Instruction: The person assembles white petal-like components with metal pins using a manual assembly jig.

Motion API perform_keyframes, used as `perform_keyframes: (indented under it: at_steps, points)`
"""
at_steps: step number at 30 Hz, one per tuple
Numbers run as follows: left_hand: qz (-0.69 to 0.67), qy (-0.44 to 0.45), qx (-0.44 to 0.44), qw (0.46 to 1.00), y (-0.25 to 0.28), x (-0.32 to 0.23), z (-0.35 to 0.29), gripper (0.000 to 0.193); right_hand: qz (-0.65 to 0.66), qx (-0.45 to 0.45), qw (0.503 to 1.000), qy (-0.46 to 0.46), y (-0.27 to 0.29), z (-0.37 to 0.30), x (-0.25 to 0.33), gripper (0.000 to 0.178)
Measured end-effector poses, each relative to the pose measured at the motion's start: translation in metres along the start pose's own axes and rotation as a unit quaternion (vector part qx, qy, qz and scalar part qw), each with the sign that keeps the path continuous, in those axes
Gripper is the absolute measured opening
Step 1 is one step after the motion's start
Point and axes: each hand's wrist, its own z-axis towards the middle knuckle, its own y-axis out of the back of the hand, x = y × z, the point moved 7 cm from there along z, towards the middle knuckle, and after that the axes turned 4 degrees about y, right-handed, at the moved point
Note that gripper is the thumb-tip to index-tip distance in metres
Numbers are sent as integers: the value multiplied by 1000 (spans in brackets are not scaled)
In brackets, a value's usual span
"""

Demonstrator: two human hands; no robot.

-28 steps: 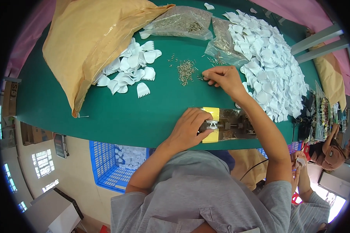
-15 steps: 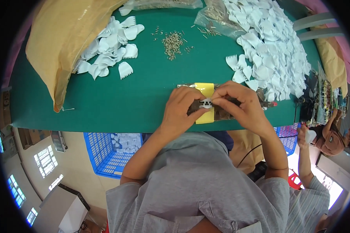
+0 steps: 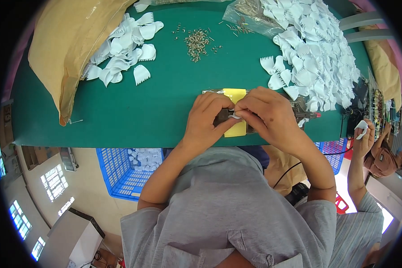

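Both hands meet over a small white plastic piece at the near edge of the green tabletop.

The left hand [image 3: 207, 118] and the right hand [image 3: 265, 114] are curled, fingertips pinched together on the small white plastic piece [image 3: 233, 116], which lies right between them, at equal reach of both; its long axis I cannot tell, it is mostly covered. Under the fingers sits a dark metal fixture with a yellow tape strip [image 3: 235, 129], the strip running up-down in the frame. Farther out, in the upper middle, a little heap of small metal pins [image 3: 196, 41]. A big pile of white comb-shaped plastic parts [image 3: 317, 49] fills the upper right, a smaller pile [image 3: 125, 53] lies beside a tan paper bag [image 3: 71, 44] in the upper left. The green tabletop [image 3: 134, 111] carries all. Below its edge stands a blue plastic crate [image 3: 120, 174]; at the right edge another person's hand [image 3: 364, 136] holds something white.
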Motion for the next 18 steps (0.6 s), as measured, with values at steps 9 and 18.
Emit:
perform_keyframes:
  at_steps: [9,18]
  points:
    - [-3,-4,2,1000,1,-2,1,32,39,-139,988,-47,-5,-22,-2,12]
    - [4,5,7,1000,2,0,1,30,178,-76,960,-202,-9,-16,-33,40]
